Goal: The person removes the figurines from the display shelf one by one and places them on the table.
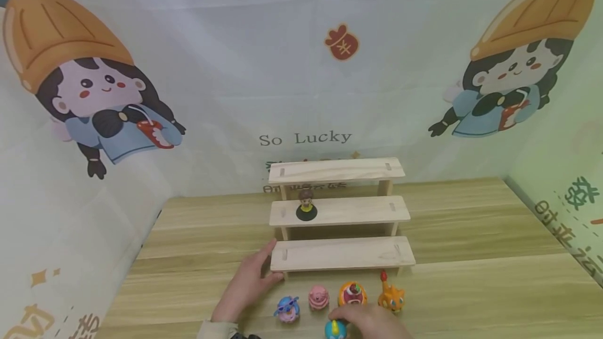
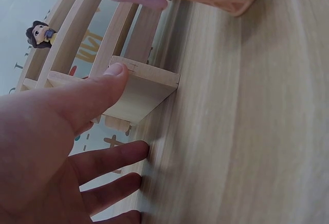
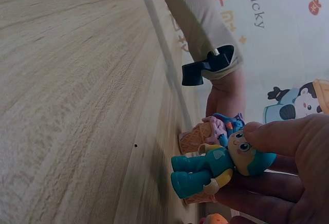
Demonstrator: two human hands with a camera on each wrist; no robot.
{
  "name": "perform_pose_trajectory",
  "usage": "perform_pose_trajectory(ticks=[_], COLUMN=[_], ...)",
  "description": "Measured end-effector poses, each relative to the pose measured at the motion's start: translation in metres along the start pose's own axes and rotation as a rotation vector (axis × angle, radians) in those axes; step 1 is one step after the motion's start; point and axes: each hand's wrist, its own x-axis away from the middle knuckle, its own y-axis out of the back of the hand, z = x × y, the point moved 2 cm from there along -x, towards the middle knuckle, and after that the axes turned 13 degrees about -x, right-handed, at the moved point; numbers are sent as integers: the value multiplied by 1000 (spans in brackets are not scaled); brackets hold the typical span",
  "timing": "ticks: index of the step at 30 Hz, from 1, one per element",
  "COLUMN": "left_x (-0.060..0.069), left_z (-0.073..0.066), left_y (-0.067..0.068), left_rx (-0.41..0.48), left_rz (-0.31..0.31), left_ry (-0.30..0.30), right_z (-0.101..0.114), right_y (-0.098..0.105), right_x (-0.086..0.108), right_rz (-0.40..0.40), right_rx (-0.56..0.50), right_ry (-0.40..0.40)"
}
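My left hand (image 1: 248,282) is at the left end of the lowest step of a wooden three-step display stand (image 1: 341,254). In the left wrist view its thumb touches the board's end, while the other visible fingers stay fairly straight and spread. My right hand (image 1: 375,321) pinches a small doll (image 3: 208,163) with turquoise cap or hair, turquoise overalls and yellow sleeves. The thumb lies against the doll's head, and the other fingers are behind it. A brown-haired figurine (image 1: 306,205) in yellow stands on a black base on the middle step.
Before the stand, from left to right, are a blue-and-purple ice-cream-cone figurine (image 1: 287,309), a pink figurine (image 1: 319,297), an orange round figurine (image 1: 348,292) with a cake-like top, and an orange flame-tailed figurine (image 1: 392,298). A printed cloth (image 1: 226,67) hangs behind the wooden table (image 1: 471,224).
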Motion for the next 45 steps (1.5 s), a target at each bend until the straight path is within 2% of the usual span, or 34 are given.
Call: perform_pose_trajectory(ticks=[3, 11, 17, 22, 27, 33, 36, 45], left_x=[1, 1, 1, 2, 1, 0, 0, 0], left_z=[0, -1, -1, -1, 1, 1, 1, 1], left_y=[0, 0, 0, -1, -3, -3, -2, -3], left_rx=[0, 12, 8, 8, 5, -8, -10, -8], left_rz=[-2, 11, -2, -9, -2, -4, -6, -4], left_ry=[-1, 10, -8, -17, 5, -2, -1, 1], right_z=[0, -2, -3, -4, -5, -7, -8, -6], right_y=[-1, -3, -4, -5, -5, -5, -4, -2], right_x=[-1, -1, -1, -1, -1, 0, 0, -3], right_rz=[17, -13, -2, 16, 24, 25, 36, 72], right_rx=[7, 50, 43, 40, 45, 62, 65, 55], right_ry=[-6, 85, 113, 110, 96, 131, 124, 24])
